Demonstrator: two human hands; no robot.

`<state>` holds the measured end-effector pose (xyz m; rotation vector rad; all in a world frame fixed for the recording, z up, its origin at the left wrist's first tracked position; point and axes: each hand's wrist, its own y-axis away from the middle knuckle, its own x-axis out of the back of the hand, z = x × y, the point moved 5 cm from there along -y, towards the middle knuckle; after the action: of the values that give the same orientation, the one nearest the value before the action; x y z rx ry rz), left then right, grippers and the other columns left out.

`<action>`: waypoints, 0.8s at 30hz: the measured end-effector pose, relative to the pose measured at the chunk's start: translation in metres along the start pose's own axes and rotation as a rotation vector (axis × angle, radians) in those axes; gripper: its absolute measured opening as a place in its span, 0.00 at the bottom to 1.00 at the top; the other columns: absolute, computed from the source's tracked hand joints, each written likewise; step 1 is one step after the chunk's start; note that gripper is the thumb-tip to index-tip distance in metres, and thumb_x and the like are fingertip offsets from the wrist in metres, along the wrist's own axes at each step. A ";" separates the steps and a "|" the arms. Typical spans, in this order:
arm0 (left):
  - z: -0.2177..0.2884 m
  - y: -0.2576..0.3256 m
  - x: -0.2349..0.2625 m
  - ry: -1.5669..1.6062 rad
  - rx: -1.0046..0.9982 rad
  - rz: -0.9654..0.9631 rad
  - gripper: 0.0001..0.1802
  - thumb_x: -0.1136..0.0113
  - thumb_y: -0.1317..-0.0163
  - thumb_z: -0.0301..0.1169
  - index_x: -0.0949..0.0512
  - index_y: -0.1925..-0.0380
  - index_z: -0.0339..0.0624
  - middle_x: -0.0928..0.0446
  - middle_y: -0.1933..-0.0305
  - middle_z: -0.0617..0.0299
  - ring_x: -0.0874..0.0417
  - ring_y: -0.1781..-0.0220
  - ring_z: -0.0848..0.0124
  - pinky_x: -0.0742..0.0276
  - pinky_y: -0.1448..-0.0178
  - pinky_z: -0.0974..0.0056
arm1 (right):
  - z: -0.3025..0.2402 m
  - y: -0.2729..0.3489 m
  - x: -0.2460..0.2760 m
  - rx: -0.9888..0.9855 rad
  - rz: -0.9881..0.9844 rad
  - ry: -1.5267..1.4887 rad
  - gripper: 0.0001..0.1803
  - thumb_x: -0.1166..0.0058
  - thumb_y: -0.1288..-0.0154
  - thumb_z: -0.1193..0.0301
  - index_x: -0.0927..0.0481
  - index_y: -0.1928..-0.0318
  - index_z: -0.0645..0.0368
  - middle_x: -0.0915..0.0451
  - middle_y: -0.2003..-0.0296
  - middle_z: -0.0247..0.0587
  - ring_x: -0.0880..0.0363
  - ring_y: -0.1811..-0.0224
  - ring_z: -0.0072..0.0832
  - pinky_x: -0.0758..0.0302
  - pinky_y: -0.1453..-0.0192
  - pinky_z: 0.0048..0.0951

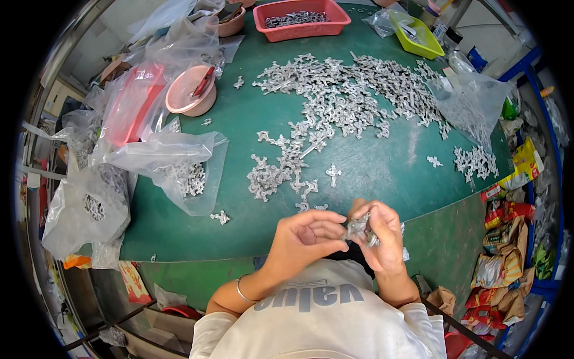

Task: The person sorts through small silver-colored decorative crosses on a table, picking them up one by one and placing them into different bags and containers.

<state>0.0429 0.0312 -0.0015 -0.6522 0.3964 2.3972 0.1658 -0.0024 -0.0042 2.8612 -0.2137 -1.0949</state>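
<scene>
My right hand [385, 234] is closed around a small bunch of silver metal pieces [360, 227], just off the table's near edge. Beside it, my left hand [308, 235] has its fingers curved and the thumb apart from them. Its thumb tip comes close to the bunch; whether it touches cannot be made out. Beyond my hands lies a big spread of silver cross-shaped metal pieces [341, 99]. One loose cross-shaped piece [333, 175] rests just past my hands, and another cross [220, 218] lies to the left.
On the green table [382, 173], a clear plastic bag [179, 158] of pieces lies left, near a pink bowl [190, 99] holding a red-handled tool. A pink tray [302, 33] and a yellow-green basket [415, 39] stand at the back. Another clear bag [472, 102] lies right.
</scene>
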 end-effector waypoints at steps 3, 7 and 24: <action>-0.009 0.000 0.004 0.169 0.220 -0.049 0.12 0.44 0.48 0.19 0.28 0.61 0.28 0.24 0.64 0.45 0.20 0.66 0.67 0.22 0.60 0.66 | -0.006 0.002 0.003 -0.035 -0.001 0.024 0.12 0.55 0.36 0.69 0.27 0.72 0.65 0.32 0.77 0.31 0.41 0.81 0.13 0.46 0.79 0.17; -0.013 0.002 0.001 0.290 0.329 -0.081 0.12 0.46 0.45 0.23 0.28 0.61 0.28 0.24 0.64 0.46 0.20 0.68 0.67 0.22 0.61 0.67 | -0.005 0.000 0.003 0.042 0.046 0.099 0.11 0.55 0.36 0.69 0.27 0.71 0.64 0.33 0.81 0.28 0.43 0.82 0.12 0.46 0.79 0.16; -0.009 -0.006 -0.010 0.160 0.093 -0.131 0.24 0.52 0.43 0.18 0.42 0.47 0.37 0.28 0.64 0.58 0.25 0.61 0.72 0.27 0.53 0.66 | -0.007 0.001 -0.005 0.029 0.071 -0.050 0.23 0.70 0.32 0.54 0.32 0.66 0.63 0.39 0.83 0.30 0.44 0.86 0.15 0.45 0.82 0.17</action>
<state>0.0572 0.0271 -0.0041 -0.8054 0.5126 2.1966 0.1667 -0.0026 0.0046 2.8296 -0.3337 -1.1610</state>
